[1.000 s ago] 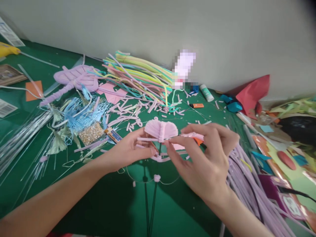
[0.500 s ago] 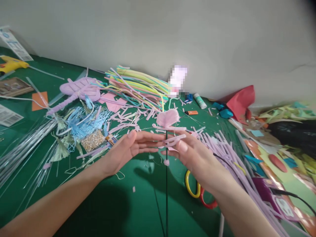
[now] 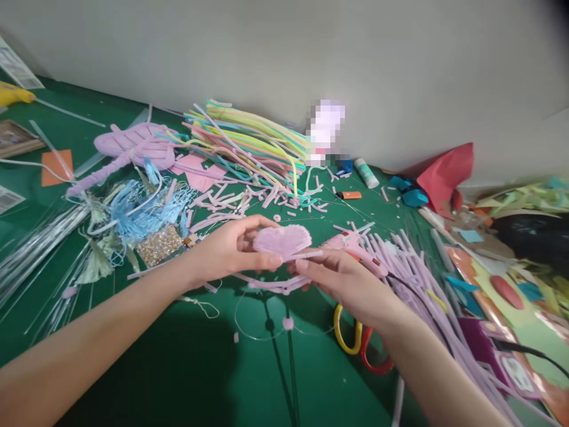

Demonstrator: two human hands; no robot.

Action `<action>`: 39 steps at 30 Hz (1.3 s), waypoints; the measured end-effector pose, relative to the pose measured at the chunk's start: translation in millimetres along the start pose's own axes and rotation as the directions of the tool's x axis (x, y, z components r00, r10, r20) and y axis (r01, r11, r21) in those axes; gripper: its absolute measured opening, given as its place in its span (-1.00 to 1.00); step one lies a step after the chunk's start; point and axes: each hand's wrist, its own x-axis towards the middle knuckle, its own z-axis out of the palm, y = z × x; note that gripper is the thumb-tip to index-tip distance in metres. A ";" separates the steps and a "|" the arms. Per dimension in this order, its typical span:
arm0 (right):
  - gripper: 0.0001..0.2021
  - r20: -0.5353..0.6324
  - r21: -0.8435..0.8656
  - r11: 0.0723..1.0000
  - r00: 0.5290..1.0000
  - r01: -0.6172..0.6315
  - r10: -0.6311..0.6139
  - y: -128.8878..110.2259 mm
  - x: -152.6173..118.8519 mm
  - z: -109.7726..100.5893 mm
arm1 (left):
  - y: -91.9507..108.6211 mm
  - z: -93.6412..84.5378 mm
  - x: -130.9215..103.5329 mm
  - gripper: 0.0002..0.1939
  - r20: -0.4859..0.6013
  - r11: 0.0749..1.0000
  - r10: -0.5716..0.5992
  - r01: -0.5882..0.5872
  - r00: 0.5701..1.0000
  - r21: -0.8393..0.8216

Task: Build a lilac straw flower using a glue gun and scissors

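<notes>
A fuzzy pink heart [image 3: 283, 239] is between my hands at the middle of the view. My left hand [image 3: 242, 249] is closed on its left side, with the thumb in front. My right hand [image 3: 331, 273] pinches a thin lilac strip [image 3: 306, 255] at the heart's lower right. Below the fingers hangs a curved lilac piece [image 3: 275, 286], touching my right fingertips. A dark thin stick [image 3: 291, 362] with a small pink bead [image 3: 288, 324] runs down from there; its upper end is hidden.
Yellow and red scissors [image 3: 348, 332] lie by my right wrist. Lilac stems [image 3: 413, 273] and a pink glue gun [image 3: 351, 244] are at the right. Coloured stems [image 3: 253, 142], blue tassels [image 3: 146, 207] and silver strands [image 3: 40, 255] lie behind and left.
My left hand has closed on the heart, which has moved down and left and tilted. My right hand has shifted slightly, and the curved lilac piece now shows below the fingers.
</notes>
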 end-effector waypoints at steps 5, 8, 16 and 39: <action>-0.74 -0.045 -0.281 0.957 0.995 0.075 -0.091 -4.9 -10.1 2.1 | -1.4 3.8 8.9 -0.67 0.092 0.997 -0.072 0.073 0.993 -0.002; -0.68 -0.244 -0.449 0.893 0.958 0.024 -0.148 -3.0 -19.3 -10.9 | -6.4 3.7 11.0 -0.65 0.100 0.994 -0.105 0.105 0.989 0.004; -0.27 -0.452 -0.891 0.285 0.753 -0.354 -0.478 43.8 -17.7 -82.3 | -22.4 5.1 13.2 -0.55 -0.038 0.986 -0.166 0.166 0.985 -0.005; -0.59 -0.785 -0.614 0.582 0.483 -0.532 -0.387 39.0 -6.1 -66.4 | -21.1 11.0 13.0 -0.63 -0.054 0.982 -0.184 0.186 0.981 0.044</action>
